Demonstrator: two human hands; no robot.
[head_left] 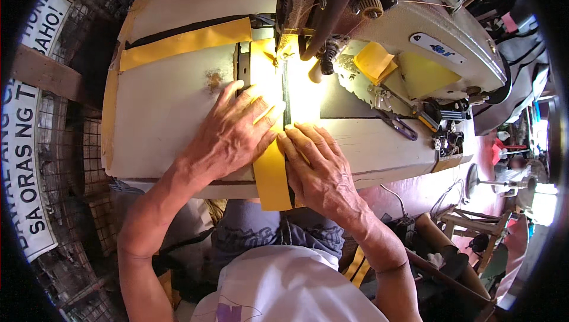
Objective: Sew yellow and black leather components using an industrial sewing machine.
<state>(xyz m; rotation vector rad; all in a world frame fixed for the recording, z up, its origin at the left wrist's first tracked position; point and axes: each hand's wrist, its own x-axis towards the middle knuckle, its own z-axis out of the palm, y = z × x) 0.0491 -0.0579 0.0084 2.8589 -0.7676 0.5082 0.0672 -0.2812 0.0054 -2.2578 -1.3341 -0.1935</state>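
Observation:
A long yellow strip [271, 177] runs under the sewing machine's needle area and hangs over the table's near edge. Along its right side lies a narrow black strip [287, 93], perhaps a zipper tape, brightly lit. My left hand [237, 123] rests on the yellow strip, fingers stretched and spread, beside a metal guide plate [243, 68]. With fingers extended flat and close together, my right hand [319, 162] presses the black strip at its near end; its thumb is mostly hidden. The sewing machine [415, 8] stands over the work, its needle lost in glare.
Another yellow strip [189, 43] lies at the far left with a black strip along it. To the right are thread snippers [398, 125], a yellow-and-black screwdriver [424, 117] and folded yellow pieces [374, 63]. A wire mesh wall [89, 156] stands left of the table.

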